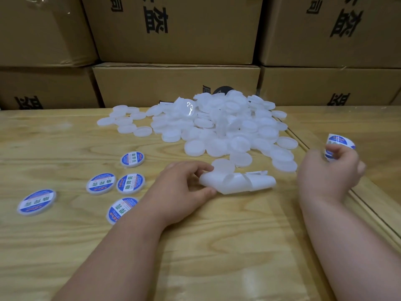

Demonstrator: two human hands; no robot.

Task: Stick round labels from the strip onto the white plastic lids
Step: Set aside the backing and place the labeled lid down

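1. Right now the left hand has its grip on the curled white backing strip, pinching the end that lies on the pale wooden bench.
2. Off to the right of that grip, the right hand pinches a round blue-and-white label, lifted clear of the bench.
3. Beyond the strip sits a heap of plain white plastic lids; the nearest one touches the strip.
4. Left of the left-hand grip lie five labelled lids, well apart from the heap.
5. Risk, as I judge it: the label curls and could fold onto itself or land off-centre.
6. Brown cardboard boxes stand behind; their contents are hidden.
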